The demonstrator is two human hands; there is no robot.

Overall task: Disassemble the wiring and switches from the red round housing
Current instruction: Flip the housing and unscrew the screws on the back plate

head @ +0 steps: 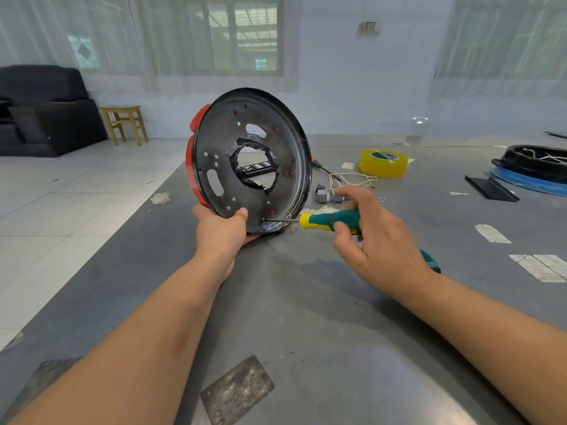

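The red round housing (248, 162) stood up on its edge near the left side of the bench (306, 302), its dark flat face turned toward the person. The left hand (225, 227) gripped its bottom rim, thumb on the face. The right hand (368, 237) held a green screwdriver (329, 221) lying sideways, its tip at a low screw hole, with bare bench in front.

Red round housing (249, 162) upright in left hand (225, 228), screwdriver (329, 221) in right hand (372, 237).
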